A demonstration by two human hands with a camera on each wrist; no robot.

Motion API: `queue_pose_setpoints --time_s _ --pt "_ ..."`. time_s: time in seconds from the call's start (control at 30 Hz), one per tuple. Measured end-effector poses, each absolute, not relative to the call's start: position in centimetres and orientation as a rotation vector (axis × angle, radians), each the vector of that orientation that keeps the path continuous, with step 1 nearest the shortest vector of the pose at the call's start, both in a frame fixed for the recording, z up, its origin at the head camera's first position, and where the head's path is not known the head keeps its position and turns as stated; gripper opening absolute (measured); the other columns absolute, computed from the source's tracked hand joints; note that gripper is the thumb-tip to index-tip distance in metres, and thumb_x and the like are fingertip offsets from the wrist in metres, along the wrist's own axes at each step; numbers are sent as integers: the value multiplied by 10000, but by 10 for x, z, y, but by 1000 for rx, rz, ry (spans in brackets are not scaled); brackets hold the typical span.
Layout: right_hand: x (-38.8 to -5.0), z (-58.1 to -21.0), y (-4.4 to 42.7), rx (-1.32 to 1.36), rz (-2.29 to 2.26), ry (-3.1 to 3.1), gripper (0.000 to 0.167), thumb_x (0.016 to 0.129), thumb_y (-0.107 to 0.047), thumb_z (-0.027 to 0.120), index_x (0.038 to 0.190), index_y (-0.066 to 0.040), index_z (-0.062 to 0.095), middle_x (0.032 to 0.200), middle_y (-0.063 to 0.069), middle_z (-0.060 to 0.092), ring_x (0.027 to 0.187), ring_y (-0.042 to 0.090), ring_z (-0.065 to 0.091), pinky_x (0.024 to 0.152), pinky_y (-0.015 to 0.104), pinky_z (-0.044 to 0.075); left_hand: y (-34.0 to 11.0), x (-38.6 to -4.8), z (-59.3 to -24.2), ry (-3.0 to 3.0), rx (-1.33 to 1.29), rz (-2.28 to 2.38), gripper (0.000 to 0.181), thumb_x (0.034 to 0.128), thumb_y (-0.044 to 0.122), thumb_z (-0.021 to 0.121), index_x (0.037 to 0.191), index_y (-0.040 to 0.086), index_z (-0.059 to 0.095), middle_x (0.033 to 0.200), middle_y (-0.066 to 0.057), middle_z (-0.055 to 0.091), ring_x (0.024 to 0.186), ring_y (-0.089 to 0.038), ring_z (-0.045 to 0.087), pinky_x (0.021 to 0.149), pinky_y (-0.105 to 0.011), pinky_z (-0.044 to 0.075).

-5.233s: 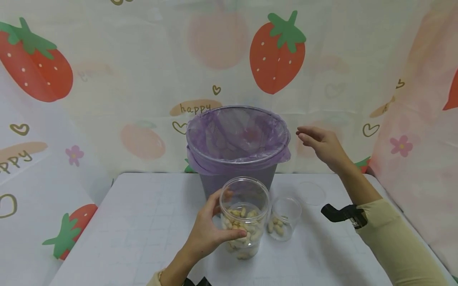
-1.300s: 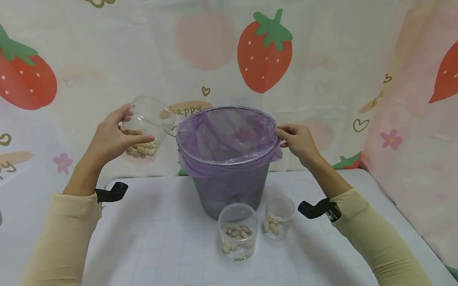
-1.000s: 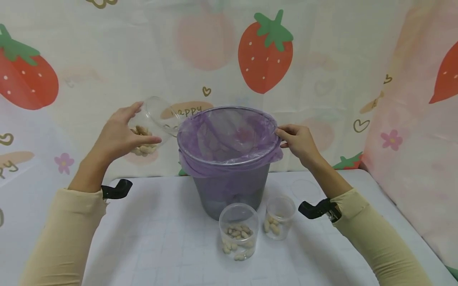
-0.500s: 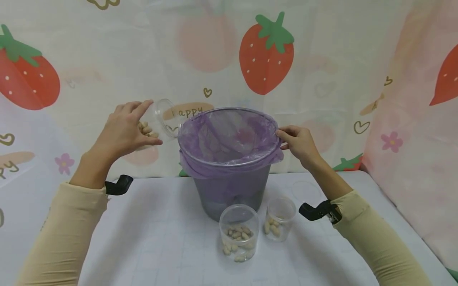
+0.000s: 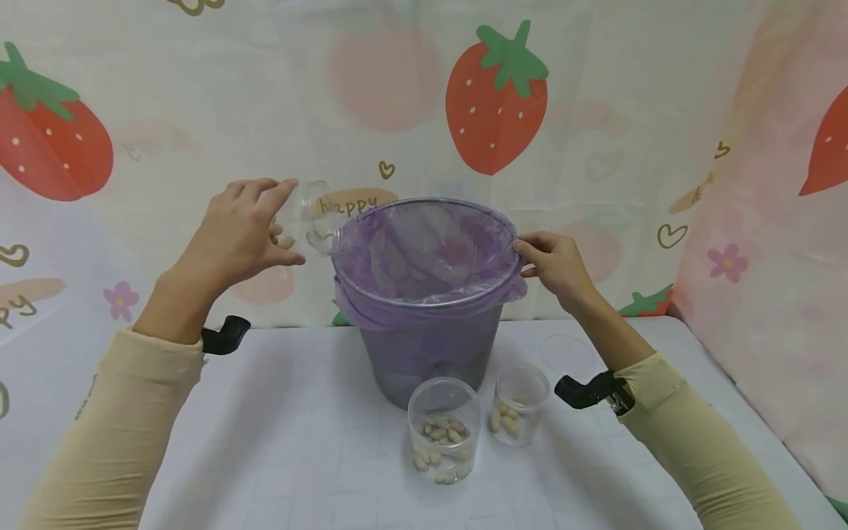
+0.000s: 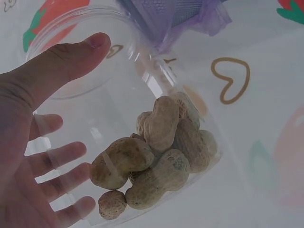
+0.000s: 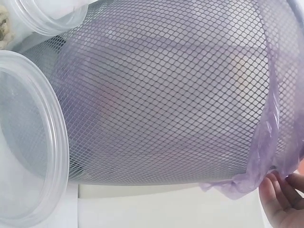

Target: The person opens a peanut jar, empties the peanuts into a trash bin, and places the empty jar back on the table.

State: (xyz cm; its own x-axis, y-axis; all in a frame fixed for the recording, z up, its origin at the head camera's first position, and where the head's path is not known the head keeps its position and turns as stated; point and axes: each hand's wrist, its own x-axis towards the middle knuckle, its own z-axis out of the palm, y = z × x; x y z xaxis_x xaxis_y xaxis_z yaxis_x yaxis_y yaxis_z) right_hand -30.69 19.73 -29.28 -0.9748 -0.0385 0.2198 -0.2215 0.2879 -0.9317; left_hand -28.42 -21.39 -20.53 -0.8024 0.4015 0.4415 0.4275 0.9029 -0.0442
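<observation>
My left hand (image 5: 232, 232) grips a clear plastic jar (image 5: 318, 217) at the left of the wastebasket's rim. The jar is tilted, its mouth turned towards the basket and close to the rim. Several unshelled peanuts (image 6: 156, 147) lie inside it, near its bottom end. On the opposite side, my right hand (image 5: 555, 266) pinches the rim of the mesh wastebasket (image 5: 433, 353), where a purple bin bag (image 5: 371, 309) folds over the edge. In the right wrist view the fingertips (image 7: 273, 183) touch the bag's edge.
A larger clear jar (image 5: 444, 442) of peanuts stands in front of the basket. Right of it is a smaller jar (image 5: 520, 412) with a few peanuts. A clear round lid (image 5: 568, 355) lies behind on the white table (image 5: 318, 456). A strawberry-patterned cloth (image 5: 265, 88) hangs behind.
The left hand carried its jar from the front middle to the basket's left side, then tipped it steadily towards the opening. My right hand came from beside the basket onto its rim.
</observation>
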Motion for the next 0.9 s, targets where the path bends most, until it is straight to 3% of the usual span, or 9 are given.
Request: queue_pose_setpoints --time_s 0.6,0.9 --pt "-306 -290 197 240 1784 -2402 374 986 -187 572 1228 97 594 803 -156 607 765 -11 608 687 173 571 -188 -278 -191 -2471 -729 300 937 629 270 914 1408 65 435 1349 -271 507 1249 -468 444 1049 -606 364" --pt "-305 -291 198 244 1788 -2408 384 986 -201 575 1236 90 593 830 -134 604 782 0 612 695 171 570 -188 -278 -189 -2552 -677 292 956 669 317 891 1446 56 400 1381 -279 471 1266 -487 422 1067 -626 341"
